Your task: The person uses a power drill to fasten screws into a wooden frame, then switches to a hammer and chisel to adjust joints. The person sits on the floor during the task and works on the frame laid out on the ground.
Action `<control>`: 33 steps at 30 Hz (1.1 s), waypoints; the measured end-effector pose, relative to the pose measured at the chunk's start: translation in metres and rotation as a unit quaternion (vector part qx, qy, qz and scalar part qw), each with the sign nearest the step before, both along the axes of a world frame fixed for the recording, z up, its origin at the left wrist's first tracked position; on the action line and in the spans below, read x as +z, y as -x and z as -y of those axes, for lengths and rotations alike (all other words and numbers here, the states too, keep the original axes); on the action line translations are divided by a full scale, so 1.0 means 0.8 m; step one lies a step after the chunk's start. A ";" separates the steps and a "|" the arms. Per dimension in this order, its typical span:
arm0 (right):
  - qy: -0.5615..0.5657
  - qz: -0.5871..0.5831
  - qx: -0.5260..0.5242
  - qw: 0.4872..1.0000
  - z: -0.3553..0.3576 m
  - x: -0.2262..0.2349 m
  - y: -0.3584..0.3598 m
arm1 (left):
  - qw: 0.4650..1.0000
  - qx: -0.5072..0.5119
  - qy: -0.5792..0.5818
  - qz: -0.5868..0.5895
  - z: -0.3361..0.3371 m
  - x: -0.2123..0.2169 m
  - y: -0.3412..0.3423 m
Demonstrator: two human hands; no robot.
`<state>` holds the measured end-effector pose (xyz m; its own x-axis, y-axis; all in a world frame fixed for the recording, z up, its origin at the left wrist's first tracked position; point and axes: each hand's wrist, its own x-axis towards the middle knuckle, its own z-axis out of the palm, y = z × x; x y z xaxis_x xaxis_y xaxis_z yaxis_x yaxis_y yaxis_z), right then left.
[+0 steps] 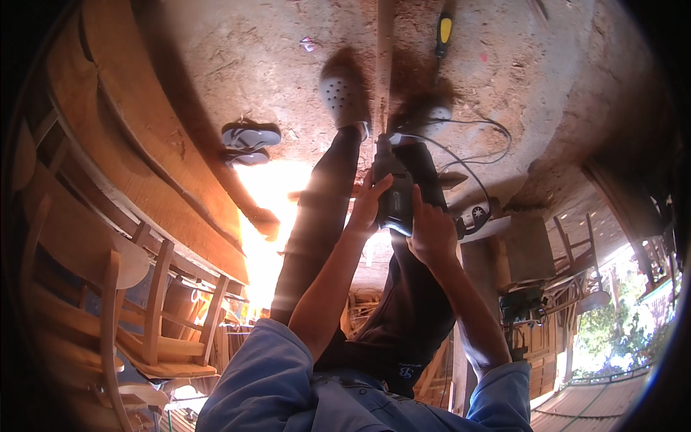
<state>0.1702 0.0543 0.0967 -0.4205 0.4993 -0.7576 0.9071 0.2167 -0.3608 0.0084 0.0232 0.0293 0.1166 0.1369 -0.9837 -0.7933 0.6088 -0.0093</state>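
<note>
Drill (397, 196) between legs (320, 209), left hand (370, 204) gripping its left side, right hand (433, 234) gripping its right. Wooden bar (385, 65) ahead of drill; contact hard to tell. Screwdriver (444, 34) beyond drill, slightly right; slippers (265, 137) left of drill.

The hands (433, 234) could pass between sandals (252, 136) and left shoe (344, 97); looped cord (509, 137) obstructs the right.

Grey sandals (259, 135) lie on the floor (223, 65) — wooden chairs (176, 350) at left, greenery (612, 335) at right.
</note>
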 end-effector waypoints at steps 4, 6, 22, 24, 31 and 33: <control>-0.028 0.039 0.071 0.996 0.023 -0.008 0.003 | 0.990 -0.114 0.009 -0.082 0.020 -0.019 -0.010; -0.039 0.038 0.067 0.996 0.032 -0.012 0.006 | 0.978 -0.171 0.006 -0.117 0.025 -0.028 -0.010; -0.061 0.066 0.060 0.994 -0.001 -0.053 0.030 | 0.979 -0.174 0.048 -0.093 0.007 -0.087 0.006; -0.055 0.072 0.063 0.994 -0.007 -0.058 0.031 | 0.985 -0.151 0.043 -0.073 0.009 -0.098 0.006; -0.057 0.076 0.094 0.991 -0.025 -0.069 0.030 | 0.990 -0.124 0.011 -0.070 0.009 -0.124 0.000; -0.038 0.072 0.098 0.992 -0.028 -0.065 0.029 | 0.993 -0.092 0.005 -0.067 0.010 -0.118 -0.002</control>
